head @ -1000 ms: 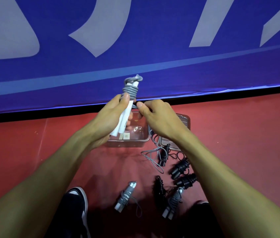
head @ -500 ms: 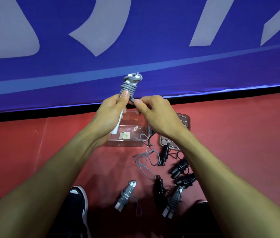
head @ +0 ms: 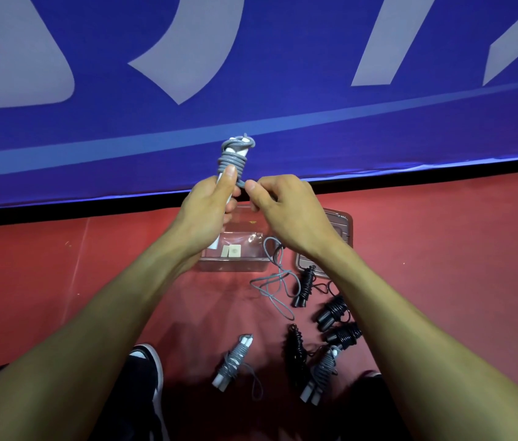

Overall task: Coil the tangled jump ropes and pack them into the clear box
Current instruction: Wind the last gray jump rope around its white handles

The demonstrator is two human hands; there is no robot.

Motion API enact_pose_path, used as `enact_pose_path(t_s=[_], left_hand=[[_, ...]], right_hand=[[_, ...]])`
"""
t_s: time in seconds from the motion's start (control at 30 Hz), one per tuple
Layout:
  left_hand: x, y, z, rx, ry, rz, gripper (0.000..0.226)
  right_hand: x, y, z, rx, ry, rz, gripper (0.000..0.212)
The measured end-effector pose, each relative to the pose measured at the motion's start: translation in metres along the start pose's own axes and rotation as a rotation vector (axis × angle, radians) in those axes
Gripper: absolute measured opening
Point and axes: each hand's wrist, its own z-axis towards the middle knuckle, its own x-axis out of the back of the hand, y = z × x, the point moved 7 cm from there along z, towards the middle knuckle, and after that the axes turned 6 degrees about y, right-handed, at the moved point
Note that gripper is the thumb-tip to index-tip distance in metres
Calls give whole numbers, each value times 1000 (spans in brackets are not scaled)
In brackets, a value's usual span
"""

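- Since a second ago, more grey cord wraps the handles; the slack on the floor is shorter.
- Left hand (head: 206, 211) grips the grey jump rope (head: 232, 160); right hand (head: 286, 214) pinches its cord.
- Clear box (head: 232, 265) lies beneath; its label is unreadable.
- Banner (head: 251, 74) lettering is cropped.

You're looking at a grey cord (head: 231, 160) wrapping white handles (head: 226, 196), black coiled ropes (head: 337, 313) lying at four o'clock on red flooring (head: 442, 249), and a blue banner (head: 283, 90) showing pale lettering.
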Motion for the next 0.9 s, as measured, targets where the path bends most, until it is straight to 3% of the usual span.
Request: enact_pose_path(t_s=[0.2,0.33,0.47,0.9], left_hand=[[2,-2,-1,34,4,-117,31],[2,2,-3,-107,-76,101,21],[7,7,-4,-127,-16,220,25],[-14,3,-14,59,-206,-163,33]], right_hand=[[0,10,-2,-75,-74,21,43],[1,15,-2,-109,-103,39,50],[-5,13,-5,-102,-158,43,48],[-3,7,-6,-39,-98,-68,52]])
